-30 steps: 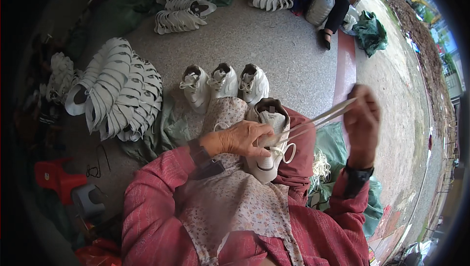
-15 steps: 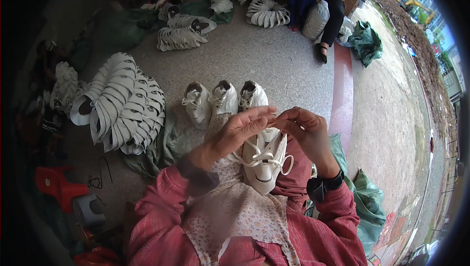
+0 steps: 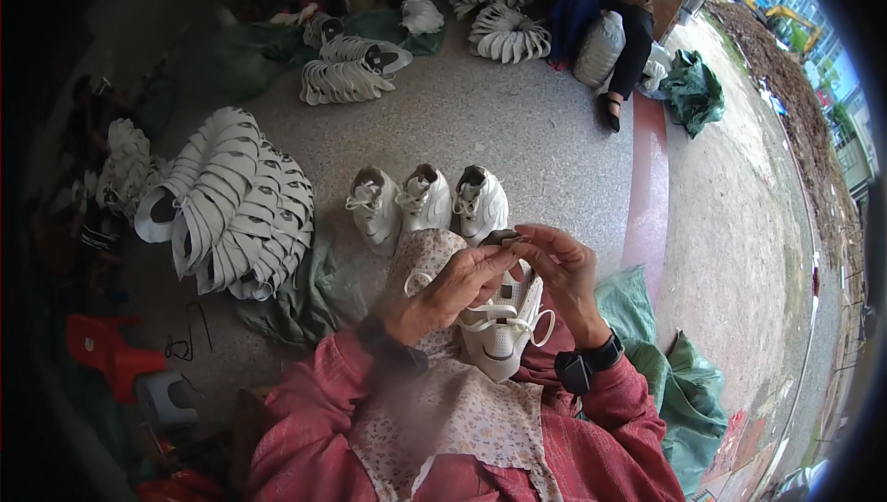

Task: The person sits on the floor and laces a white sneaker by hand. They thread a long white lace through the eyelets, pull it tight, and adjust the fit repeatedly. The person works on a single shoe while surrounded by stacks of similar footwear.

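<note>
A white lace-up sneaker (image 3: 497, 347) lies on my lap, its toe toward me and its white laces (image 3: 506, 312) loose across the front. My left hand (image 3: 455, 288) is closed over the sneaker's far part, fingers pressed together. From the other side my right hand (image 3: 561, 269) pinches with thumb and fingers, its tips meeting those of the left. Whatever the fingertips grip is too small or hidden to make out. Just beyond them shows a bit of the sneaker's dark collar (image 3: 502, 236). A lace loop (image 3: 418, 280) sticks out beside my left hand.
Three white sneakers (image 3: 427, 199) stand on the floor ahead. At left is a large stack of white shoe uppers (image 3: 242, 197), with more uppers (image 3: 346, 80) farther back. A red stool (image 3: 113, 354) is at lower left, green sacks (image 3: 684, 391) at right. A seated person (image 3: 628, 31) is at the back.
Both hands have come down and closer together over the sneaker's far part. The left hand's fingers, spread before, are now pressed together. The view has shifted slightly.
</note>
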### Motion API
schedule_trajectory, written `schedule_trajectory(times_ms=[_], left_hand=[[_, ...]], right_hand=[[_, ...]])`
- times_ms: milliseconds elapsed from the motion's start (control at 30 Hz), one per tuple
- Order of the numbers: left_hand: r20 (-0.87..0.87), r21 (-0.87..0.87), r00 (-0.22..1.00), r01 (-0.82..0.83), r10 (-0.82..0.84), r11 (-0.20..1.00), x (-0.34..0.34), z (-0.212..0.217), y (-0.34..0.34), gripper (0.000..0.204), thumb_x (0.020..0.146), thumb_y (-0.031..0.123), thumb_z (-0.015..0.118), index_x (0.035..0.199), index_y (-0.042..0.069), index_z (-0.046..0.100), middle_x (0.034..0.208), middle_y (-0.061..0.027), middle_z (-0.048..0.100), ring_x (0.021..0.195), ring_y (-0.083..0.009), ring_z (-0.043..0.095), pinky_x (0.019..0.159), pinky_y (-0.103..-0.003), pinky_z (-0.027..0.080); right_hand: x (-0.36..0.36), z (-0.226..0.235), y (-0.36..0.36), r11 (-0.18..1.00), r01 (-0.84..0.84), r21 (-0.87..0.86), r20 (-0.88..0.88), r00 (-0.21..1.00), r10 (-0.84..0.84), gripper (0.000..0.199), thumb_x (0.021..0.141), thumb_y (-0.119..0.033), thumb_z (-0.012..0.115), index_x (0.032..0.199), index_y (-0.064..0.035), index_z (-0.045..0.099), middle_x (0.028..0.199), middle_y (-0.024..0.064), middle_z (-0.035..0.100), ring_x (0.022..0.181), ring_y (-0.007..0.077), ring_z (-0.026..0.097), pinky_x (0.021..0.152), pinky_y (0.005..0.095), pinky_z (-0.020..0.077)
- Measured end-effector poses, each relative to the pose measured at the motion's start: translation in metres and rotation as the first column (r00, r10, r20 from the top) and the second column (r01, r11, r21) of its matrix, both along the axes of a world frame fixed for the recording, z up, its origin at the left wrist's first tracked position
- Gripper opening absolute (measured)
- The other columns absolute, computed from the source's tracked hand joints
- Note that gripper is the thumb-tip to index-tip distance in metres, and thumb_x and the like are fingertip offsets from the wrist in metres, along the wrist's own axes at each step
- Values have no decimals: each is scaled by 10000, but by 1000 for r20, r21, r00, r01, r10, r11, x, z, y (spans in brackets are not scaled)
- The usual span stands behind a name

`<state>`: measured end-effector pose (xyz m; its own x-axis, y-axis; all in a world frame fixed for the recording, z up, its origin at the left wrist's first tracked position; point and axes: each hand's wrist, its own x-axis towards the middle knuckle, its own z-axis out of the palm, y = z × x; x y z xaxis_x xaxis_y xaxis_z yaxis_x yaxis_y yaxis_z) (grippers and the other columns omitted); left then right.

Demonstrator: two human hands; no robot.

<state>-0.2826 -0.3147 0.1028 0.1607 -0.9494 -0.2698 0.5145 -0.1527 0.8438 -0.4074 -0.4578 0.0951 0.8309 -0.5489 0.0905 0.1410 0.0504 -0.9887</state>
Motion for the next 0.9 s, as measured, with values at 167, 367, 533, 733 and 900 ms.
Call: schedule_trajectory(times_ms=[167,367,533,733,900], left_hand=[[88,-35,994,-63,66,997,-2,-3,-1,408,1062,447,475,950,70,586,642,125,320,515,11,235,455,-190,172],[135,-46,984,-113,118,993,-4,-5,-3,393,1065,441,469,923,89,571,650,110,336,541,2,267,465,-198,189],[271,-65,954,-113,127,991,-6,-8,-3,385,1074,416,458,906,90,576,651,107,345,554,2,278,478,-199,203],[312,-61,948,-36,54,997,-5,-6,-1,378,1085,380,439,923,75,593,656,110,346,555,4,273,499,-199,220],[493,-71,866,-60,87,996,-1,-19,1,408,1087,365,422,959,28,613,744,29,510,689,-81,472,628,-260,406]], right_hand=[[-1,5,0,980,-67,187,-80,993,84,313,935,-108,709,1227,-2,672,1145,75,715,1022,125,655,909,269,517],[-3,-14,-1,912,-157,380,-20,984,178,320,952,-177,699,1220,-2,680,1030,32,693,878,90,600,823,260,493],[-7,-22,-5,845,-105,525,-14,991,132,252,951,-162,697,1154,-13,716,911,4,675,773,76,561,715,239,459],[-5,-12,-1,933,-79,351,-88,989,117,194,953,-162,695,1061,-9,743,832,6,674,748,75,563,700,232,455],[-5,-10,1,949,-111,295,-91,985,143,190,955,-156,692,1070,-12,737,820,13,680,746,77,571,707,229,467]])
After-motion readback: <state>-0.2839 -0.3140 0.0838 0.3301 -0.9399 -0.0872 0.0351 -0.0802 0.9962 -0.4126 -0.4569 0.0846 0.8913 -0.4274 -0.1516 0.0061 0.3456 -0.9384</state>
